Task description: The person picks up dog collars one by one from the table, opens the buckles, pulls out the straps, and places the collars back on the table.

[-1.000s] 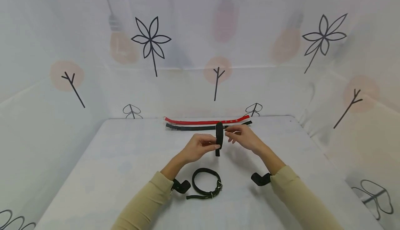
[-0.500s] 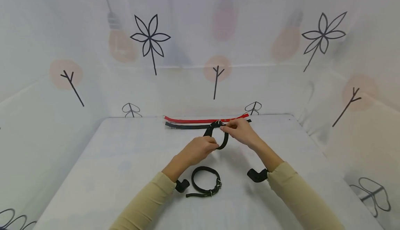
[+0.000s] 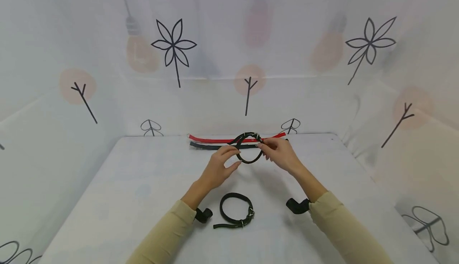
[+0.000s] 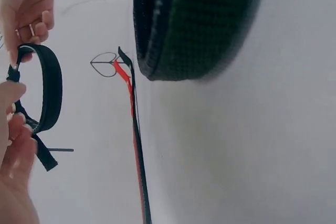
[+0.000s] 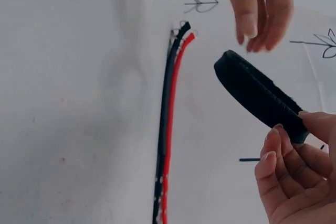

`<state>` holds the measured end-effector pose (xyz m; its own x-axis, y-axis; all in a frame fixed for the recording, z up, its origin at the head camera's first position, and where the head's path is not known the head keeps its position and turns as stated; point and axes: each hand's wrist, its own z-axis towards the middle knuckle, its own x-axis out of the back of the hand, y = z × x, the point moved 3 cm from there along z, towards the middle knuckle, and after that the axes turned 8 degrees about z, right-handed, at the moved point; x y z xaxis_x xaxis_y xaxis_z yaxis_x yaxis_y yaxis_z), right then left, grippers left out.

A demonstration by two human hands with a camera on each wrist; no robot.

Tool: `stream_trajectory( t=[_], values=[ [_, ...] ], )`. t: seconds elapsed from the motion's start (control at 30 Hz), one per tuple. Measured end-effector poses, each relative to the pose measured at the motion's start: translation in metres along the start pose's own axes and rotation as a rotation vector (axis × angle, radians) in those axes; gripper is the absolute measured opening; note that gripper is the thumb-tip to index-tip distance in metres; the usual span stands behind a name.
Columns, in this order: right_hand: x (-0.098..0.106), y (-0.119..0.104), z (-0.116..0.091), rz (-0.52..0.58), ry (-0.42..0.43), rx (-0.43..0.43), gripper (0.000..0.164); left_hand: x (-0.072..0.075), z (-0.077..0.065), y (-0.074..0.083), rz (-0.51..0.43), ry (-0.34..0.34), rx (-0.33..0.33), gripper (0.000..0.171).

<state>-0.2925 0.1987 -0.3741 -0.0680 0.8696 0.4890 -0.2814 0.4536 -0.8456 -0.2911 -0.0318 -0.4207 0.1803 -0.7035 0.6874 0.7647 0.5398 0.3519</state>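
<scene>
Turned since half a second ago, the black fabric looped strap with metal fittings (image 3: 248,163) now faces the head camera as a near-round ring, and the left hand (image 3: 217,169) has let its fingers spread. From the head, the raised loop is up above the white tabletop (image 3: 143,184). At its right side the right hand (image 3: 281,154) pinches it, a hold that seems meant to keep it upright and facing the wearer; the left hand's parted fingers are just beside its left side. Nearer the person than the raised loop lies a closed black buckled strap (image 3: 246,219); beyond it are a flat black strap (image 3: 211,147) and a flat red strap (image 3: 215,140), perhaps laid there to leave working room. Loop and right hand cover parts of both, and the fittings are too small to read.

Left wrist: the loop hangs between both hands, whose outer parts are cut off; fingers hide the fastening. A dark green woven band (image 4: 205,24), cropped at the top, may be the lying strap.

Right wrist: the loop is nearly edge-on, right fingers and thumb on its end, left fingertips just clear.
</scene>
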Motion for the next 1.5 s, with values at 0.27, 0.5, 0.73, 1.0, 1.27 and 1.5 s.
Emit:
stream_trajectory(
  t=[0.27, 0.5, 0.73, 1.0, 1.27, 1.5],
  values=[
    [0.002, 0.004, -0.002, 0.045, 0.005, 0.040, 0.028, -0.003, 0.000, -0.015, -0.490, 0.011, 0.484, 0.035],
    [-0.004, 0.007, -0.002, 0.105, -0.063, 0.080, 0.023, -0.007, 0.001, -0.018, -0.851, -0.013, 0.592, 0.033],
    [-0.001, 0.003, -0.001, 0.029, -0.068, 0.091, 0.020, -0.005, -0.002, -0.019, -0.905, -0.006, 0.556, 0.030],
    [0.000, 0.000, -0.002, 0.050, -0.072, 0.062, 0.018, -0.003, -0.005, -0.021, -0.853, -0.084, 0.534, 0.032],
    [-0.010, -0.003, -0.005, 0.120, -0.127, 0.121, 0.011, -0.001, 0.003, -0.015, -0.815, -0.122, 0.546, 0.042],
    [-0.019, -0.003, -0.008, 0.141, -0.237, 0.104, 0.012, 0.002, 0.012, -0.006, -0.938, -0.058, 0.593, 0.018]
  ],
)
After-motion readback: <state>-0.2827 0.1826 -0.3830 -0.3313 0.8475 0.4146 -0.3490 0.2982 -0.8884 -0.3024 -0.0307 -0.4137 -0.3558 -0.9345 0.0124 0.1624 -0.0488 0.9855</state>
